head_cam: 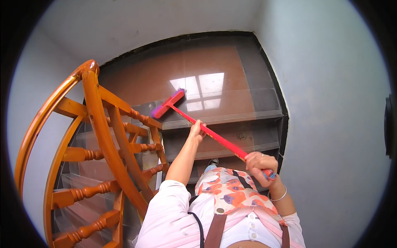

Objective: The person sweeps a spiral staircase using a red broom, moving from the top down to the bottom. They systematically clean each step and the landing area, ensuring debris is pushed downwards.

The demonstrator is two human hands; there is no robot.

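A broom with a red handle runs diagonally from my body up towards the left. My left hand grips it partway along the shaft. Around the upper end, close to the patterned apron, my right hand is closed; a ring and a pale bracelet show on that side. The red broom head has purple bristles and sits over the left front part of the tiled landing, beside the railing. Whether the bristles touch the floor I cannot tell.
A varnished wooden banister with turned balusters curves along the left, and lower steps show through it. Ridged stair edges lie before me, with a small dark debris patch on one tread. A pale wall rises at right.
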